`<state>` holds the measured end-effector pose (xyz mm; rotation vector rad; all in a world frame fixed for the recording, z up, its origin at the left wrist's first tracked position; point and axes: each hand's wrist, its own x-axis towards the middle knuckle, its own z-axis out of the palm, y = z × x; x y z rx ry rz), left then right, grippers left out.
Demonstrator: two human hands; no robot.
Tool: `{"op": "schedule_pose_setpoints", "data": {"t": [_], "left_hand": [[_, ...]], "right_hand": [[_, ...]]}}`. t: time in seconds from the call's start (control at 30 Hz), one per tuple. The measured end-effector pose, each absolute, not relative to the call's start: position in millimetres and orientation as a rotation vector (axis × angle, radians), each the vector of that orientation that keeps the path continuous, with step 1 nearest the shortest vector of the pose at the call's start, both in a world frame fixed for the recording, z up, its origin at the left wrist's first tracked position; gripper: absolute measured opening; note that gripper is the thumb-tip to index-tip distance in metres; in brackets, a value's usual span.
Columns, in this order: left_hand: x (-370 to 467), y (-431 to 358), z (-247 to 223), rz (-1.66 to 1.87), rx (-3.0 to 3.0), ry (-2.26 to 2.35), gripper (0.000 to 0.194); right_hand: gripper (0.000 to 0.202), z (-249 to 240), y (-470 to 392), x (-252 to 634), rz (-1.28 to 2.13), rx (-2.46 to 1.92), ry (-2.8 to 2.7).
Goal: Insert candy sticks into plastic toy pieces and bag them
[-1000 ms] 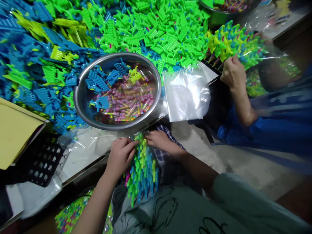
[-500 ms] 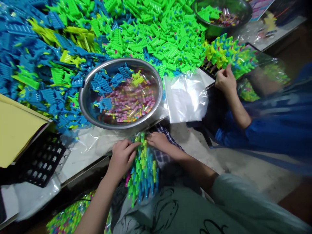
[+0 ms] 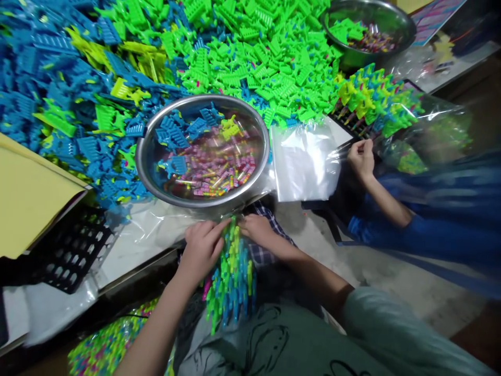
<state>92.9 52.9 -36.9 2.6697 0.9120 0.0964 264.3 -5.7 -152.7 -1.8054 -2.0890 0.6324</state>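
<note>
In my lap, a packed bundle of small plastic toys (image 3: 235,282) in green, yellow and blue lies inside what looks like a clear plastic bag (image 3: 226,213). At its far end my left hand (image 3: 203,243) is closed at the left side of the bag's edge, index finger reaching across the toys' top. My right hand (image 3: 256,228) is closed at the opposite side of that edge, its fingertips partly hidden. A steel bowl (image 3: 143,175) just beyond both hands holds pink-and-yellow tubes (image 3: 219,167) and several blue toy pieces (image 3: 170,130).
Heaps of blue pieces (image 3: 31,104) and green pieces (image 3: 250,52) cover the table. Flat clear bags (image 3: 305,167) lie right of the bowl. A co-worker's hand (image 3: 362,159) is beside a rack of toys (image 3: 368,99). A black perforated basket (image 3: 74,256) sits left.
The view has shifted slightly, moving the table things rightward. My left index finger now reaches further across the toys' top. The co-worker's hand has drawn down from the rack of toys.
</note>
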Motion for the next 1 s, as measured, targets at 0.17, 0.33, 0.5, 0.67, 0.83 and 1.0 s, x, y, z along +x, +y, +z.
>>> {"op": "schedule_pose_setpoints", "data": {"t": [0.17, 0.33, 0.5, 0.67, 0.83, 1.0], "left_hand": [[98, 58, -35, 0.148, 2.643, 0.911, 0.038], [82, 47, -31, 0.307, 2.570, 0.942, 0.033], [16, 3, -67, 0.761, 1.655, 1.740, 0.025], [1, -21, -98, 0.333, 1.238, 1.653, 0.048], [14, -7, -107, 0.224, 1.367, 1.533, 0.044], [7, -9, -111, 0.203, 1.419, 1.279, 0.040]], "right_hand": [[0.016, -159, -8, 259, 0.649, -1.805, -2.118], [0.018, -147, -12, 259, 0.620, -1.813, -2.140], [0.020, -140, -17, 255, 0.591, -1.857, -2.125], [0.019, -144, -20, 248, 0.596, -1.860, -2.069], [0.017, -143, -26, 245, 0.603, -1.827, -1.985], [0.022, -138, -40, 249, 0.610, -1.731, -1.889]]}}
